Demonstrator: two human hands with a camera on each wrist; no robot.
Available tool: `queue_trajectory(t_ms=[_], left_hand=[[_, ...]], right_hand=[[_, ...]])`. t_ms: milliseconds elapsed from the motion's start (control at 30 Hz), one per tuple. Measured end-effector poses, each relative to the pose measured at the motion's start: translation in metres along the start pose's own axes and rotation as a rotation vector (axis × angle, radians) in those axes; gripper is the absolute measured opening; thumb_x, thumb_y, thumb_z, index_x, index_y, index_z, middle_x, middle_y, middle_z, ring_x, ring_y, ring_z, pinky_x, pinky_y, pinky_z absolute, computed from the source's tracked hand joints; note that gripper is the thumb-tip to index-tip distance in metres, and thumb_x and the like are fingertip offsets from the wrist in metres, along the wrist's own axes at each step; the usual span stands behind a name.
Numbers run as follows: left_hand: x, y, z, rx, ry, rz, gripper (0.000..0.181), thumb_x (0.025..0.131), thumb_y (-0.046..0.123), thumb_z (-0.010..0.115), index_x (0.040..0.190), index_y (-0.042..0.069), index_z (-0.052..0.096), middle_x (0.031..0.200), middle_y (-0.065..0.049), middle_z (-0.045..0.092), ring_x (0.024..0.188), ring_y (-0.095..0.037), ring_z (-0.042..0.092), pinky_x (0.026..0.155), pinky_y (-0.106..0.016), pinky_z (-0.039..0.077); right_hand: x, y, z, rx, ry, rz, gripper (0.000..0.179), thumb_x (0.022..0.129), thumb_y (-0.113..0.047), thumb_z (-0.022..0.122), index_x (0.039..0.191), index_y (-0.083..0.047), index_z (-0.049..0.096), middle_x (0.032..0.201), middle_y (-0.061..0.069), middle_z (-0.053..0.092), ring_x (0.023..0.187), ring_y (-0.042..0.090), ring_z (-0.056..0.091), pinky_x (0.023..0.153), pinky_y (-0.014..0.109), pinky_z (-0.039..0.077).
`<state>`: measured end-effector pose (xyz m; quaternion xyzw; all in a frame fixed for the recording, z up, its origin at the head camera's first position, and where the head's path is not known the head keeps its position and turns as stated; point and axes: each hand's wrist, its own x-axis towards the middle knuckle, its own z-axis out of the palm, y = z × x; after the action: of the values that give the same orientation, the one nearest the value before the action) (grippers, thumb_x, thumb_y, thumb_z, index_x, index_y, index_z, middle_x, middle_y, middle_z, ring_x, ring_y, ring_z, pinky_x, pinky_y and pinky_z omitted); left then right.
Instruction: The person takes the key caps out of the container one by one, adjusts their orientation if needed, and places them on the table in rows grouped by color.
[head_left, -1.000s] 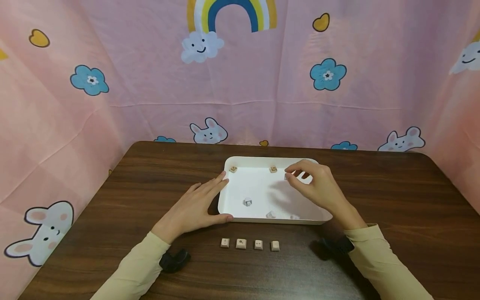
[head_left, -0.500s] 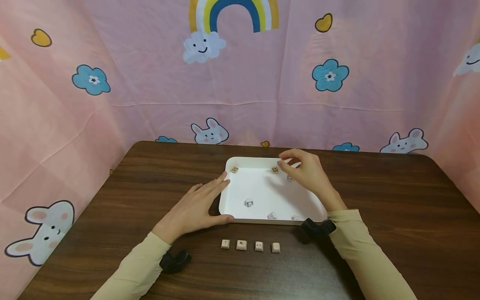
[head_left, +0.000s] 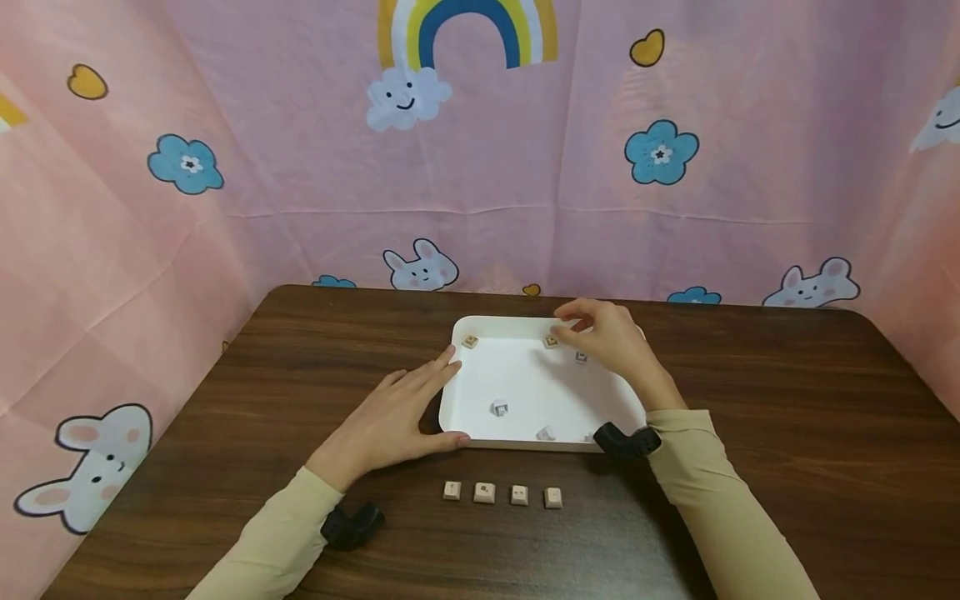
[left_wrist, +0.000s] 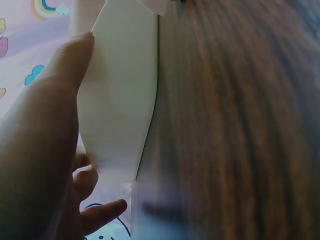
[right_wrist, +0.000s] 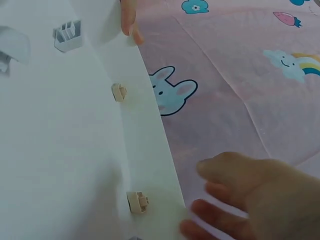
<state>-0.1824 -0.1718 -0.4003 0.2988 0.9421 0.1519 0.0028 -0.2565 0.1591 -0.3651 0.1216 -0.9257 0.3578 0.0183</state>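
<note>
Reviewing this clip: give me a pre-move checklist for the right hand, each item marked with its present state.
1. Left hand touching the white tray: ok, at its left side.
2. Right hand unloaded: ok, no keycap visible between its fingers.
3. Nearby beige keycap gripped: not ok, the right wrist view shows a gap.
4. Keycap row spaced apart in front of the tray: ok, four separate pieces.
5. Tray floor beneath the right hand free of keycaps: cannot tell, partly hidden.

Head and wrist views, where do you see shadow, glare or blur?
Head view: soft shadow under the right hand in the white tray, pale sheen on the table near the keycap row; left wrist view: table grain blurred; right wrist view: that hand soft-edged.
</note>
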Motion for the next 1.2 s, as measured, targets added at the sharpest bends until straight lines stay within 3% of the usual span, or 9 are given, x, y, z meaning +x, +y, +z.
queue_trajectory(t_ms=[200, 533, 767, 967, 1200], left_hand=[[0.0, 0.0, 0.0, 0.001, -0.001, -0.002, 0.101, 0.087, 0.078, 0.057, 0.163, 0.02, 0.027, 0.171, 0.005, 0.015, 0.152, -0.022, 0.035, 0.117, -0.059, 0.033], [0.0, 0.0, 0.0, -0.004, -0.002, -0.001, 0.101, 0.087, 0.078, 0.057, 0.163, 0.02, 0.027, 0.171, 0.005, 0.015, 0.152, -0.022, 0.034, 0.117, -0.059, 0.033], [0.0, 0.001, 0.001, -0.007, -0.001, -0.005, 0.101, 0.087, 0.079, 0.057, 0.163, 0.019, 0.028, 0.171, 0.005, 0.014, 0.152, -0.022, 0.034, 0.117, -0.059, 0.033], [0.0, 0.001, 0.001, -0.002, 0.012, 0.004, 0.1, 0.087, 0.077, 0.058, 0.163, 0.019, 0.028, 0.171, 0.004, 0.015, 0.151, -0.022, 0.036, 0.117, -0.056, 0.035], [0.0, 0.001, 0.001, 0.004, 0.014, 0.005, 0.1, 0.087, 0.078, 0.058, 0.163, 0.019, 0.027, 0.171, 0.003, 0.016, 0.151, -0.022, 0.036, 0.117, -0.056, 0.035]], right_hand=[[0.001, 0.004, 0.005, -0.019, -0.074, -0.05, 0.036, 0.094, -0.031, 0.072, 0.124, -0.01, 0.072, 0.123, 0.012, 0.072, 0.111, 0.032, 0.069, 0.086, 0.046, 0.057], [0.0, 0.01, 0.01, -0.031, -0.125, -0.124, 0.037, 0.095, -0.03, 0.07, 0.128, -0.012, 0.071, 0.126, 0.012, 0.071, 0.121, 0.033, 0.063, 0.099, 0.053, 0.051], [-0.002, 0.013, 0.012, -0.066, -0.193, -0.145, 0.033, 0.095, -0.024, 0.07, 0.124, -0.009, 0.072, 0.121, 0.013, 0.073, 0.12, 0.033, 0.063, 0.099, 0.05, 0.051], [-0.003, 0.013, 0.012, -0.114, -0.184, -0.173, 0.031, 0.093, -0.014, 0.071, 0.123, -0.006, 0.072, 0.12, 0.011, 0.073, 0.115, 0.032, 0.066, 0.096, 0.049, 0.053], [-0.003, 0.014, 0.012, -0.112, -0.188, -0.148, 0.032, 0.09, -0.003, 0.072, 0.122, -0.006, 0.073, 0.116, 0.01, 0.073, 0.108, 0.03, 0.067, 0.091, 0.046, 0.055]])
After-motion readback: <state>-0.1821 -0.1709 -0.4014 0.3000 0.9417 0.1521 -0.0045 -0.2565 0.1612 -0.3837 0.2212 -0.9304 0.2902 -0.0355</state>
